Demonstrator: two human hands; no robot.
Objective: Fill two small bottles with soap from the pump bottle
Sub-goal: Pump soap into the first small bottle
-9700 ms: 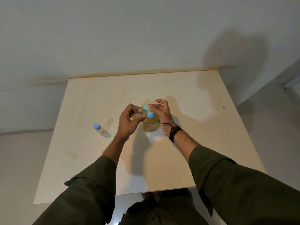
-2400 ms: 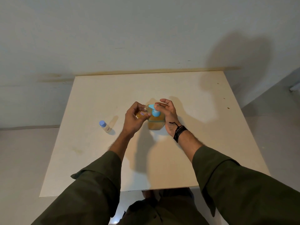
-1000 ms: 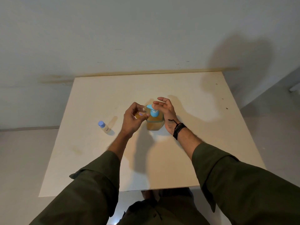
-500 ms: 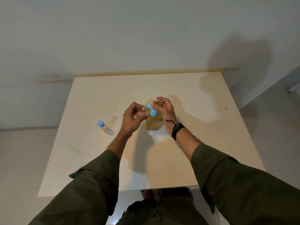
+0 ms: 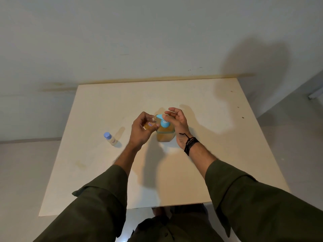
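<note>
Here the pale, smooth wooden table [image 5: 201, 172] fills the middle of the frame, its matt top lightly stained, and everything for the job sits near its centre. The pump bottle [image 5: 165, 135] stands upright there, a squat clear body of amber soap under a sky-blue plastic pump; presumably it stays planted so the pump can be pressed against the table. The right hand [image 5: 178, 124] arches over the pump head, fingers loosely spread and touching it, not clenched. The left hand [image 5: 139, 130] grasps a small bottle [image 5: 150, 124], tilted so its mouth meets the spout, likely to catch the soap; it already looks amber inside. Left of centre, well apart, the second small bottle [image 5: 109, 138] stands capped in pale blue.
</note>
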